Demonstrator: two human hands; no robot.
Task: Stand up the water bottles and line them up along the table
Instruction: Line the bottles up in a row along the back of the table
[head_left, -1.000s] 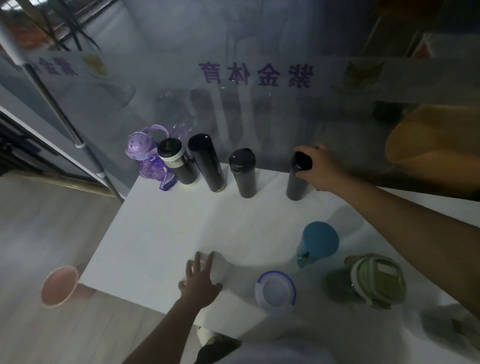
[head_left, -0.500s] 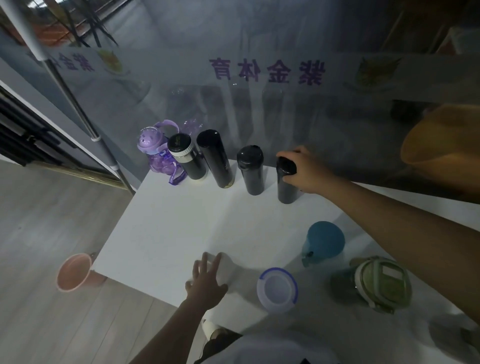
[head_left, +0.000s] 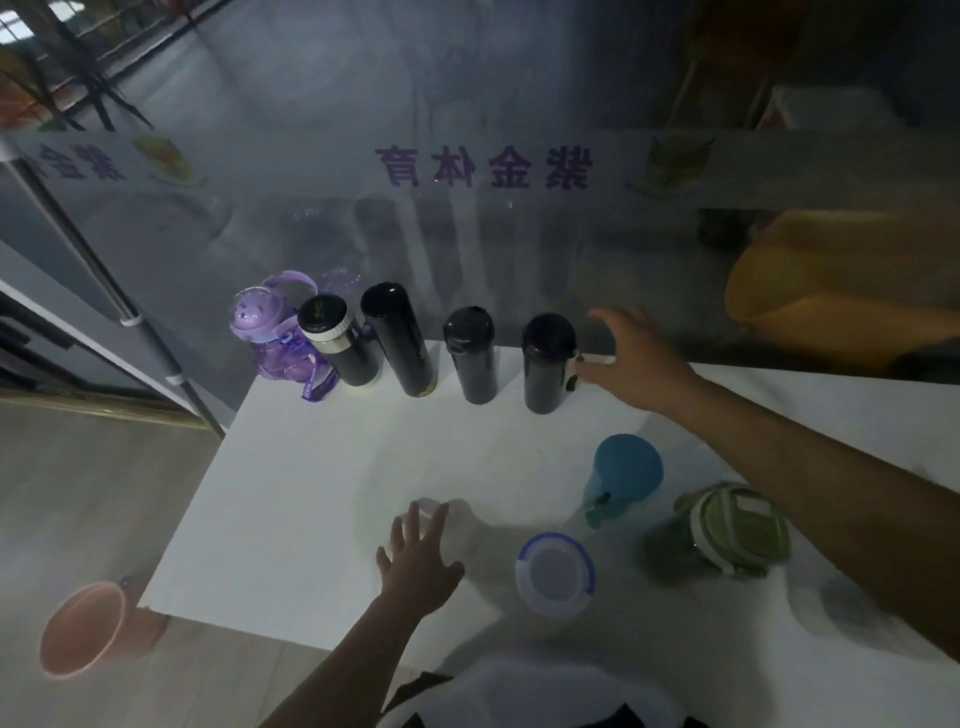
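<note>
Along the far edge of the white table (head_left: 311, 493) stand a purple bottle (head_left: 270, 338), a black bottle with a pale band (head_left: 337, 340), a tall black flask (head_left: 400, 338), a black flask (head_left: 470, 353) and another black flask (head_left: 548, 364). My right hand (head_left: 634, 358) is spread just right of that last flask, off its cap. A white bottle (head_left: 441, 514) lies near the front edge with the fingers of my left hand (head_left: 418, 561) resting on it. A blue bottle (head_left: 623, 473), a blue-rimmed bottle (head_left: 556, 571) and a green bottle (head_left: 727, 530) sit at the front right.
A glass wall with purple lettering (head_left: 483, 166) rises right behind the row. A pink bucket (head_left: 88, 629) stands on the floor below the table's left corner. A yellow object (head_left: 831, 291) shows behind the glass at the right.
My right hand slid the fifth black flask leftward toward the row, then let go and opened beside it. My left hand has stayed on the white bottle.
</note>
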